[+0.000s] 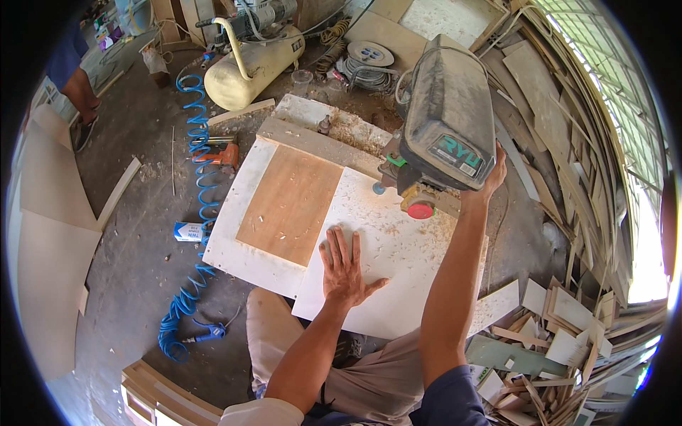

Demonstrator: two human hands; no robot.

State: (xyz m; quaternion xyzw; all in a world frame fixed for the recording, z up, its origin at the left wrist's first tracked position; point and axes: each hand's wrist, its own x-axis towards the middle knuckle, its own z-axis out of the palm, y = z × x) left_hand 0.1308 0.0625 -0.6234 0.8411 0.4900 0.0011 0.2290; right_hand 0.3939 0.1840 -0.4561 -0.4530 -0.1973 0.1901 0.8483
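Observation:
My left hand (342, 273) lies flat on a white panel (405, 284), its fingers stretched out and apart. Wood shavings are scattered over that panel. Above its far right part stands a bench drill press (447, 106) with a dusty dark cover and a red button (420, 211). My right hand (495, 176) reaches to the right side of the machine's head; most of its fingers are hidden behind the housing, so its grip does not show. A brown plywood sheet (288, 206) rests on the white worktable (227, 231), left of the panel. Along the far side runs a wooden fence (312, 148).
A coiled blue air hose (206, 192) trails on the floor at left, near an orange nail gun (226, 157) and a small box (190, 231). Behind stands a cream air compressor (249, 74). Offcuts (540, 341) pile up at right. Another person's hand (87, 106) shows far left.

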